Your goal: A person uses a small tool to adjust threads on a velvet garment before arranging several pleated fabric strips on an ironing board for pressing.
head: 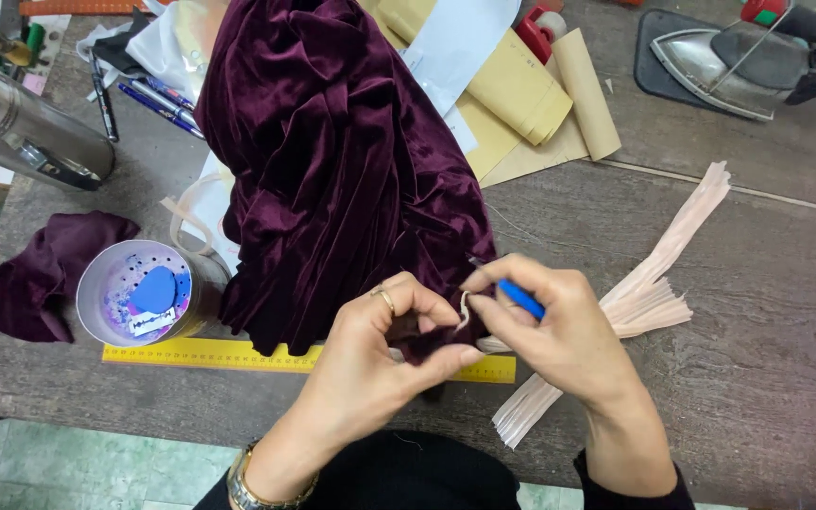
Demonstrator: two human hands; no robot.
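A heap of dark burgundy velvet cloth [332, 161] lies on the wooden table and reaches down to my hands. My left hand [380, 354], with a ring and a gold watch, pinches the near edge of the velvet between thumb and fingers. My right hand [559, 331] grips a small blue-handled tool [521, 298] against the same edge, where a pale strip of trim shows between the two hands. The tool's tip is hidden by cloth and fingers.
A yellow ruler [210, 353] lies under the cloth by a round tin [139, 293] holding blue chalk and a blade. Pale pleated strips [658, 279] fan out at right. A velvet scrap [49, 269], metal cylinder [21, 127], pens, paper patterns [521, 94] and an iron [720, 57] lie farther away.
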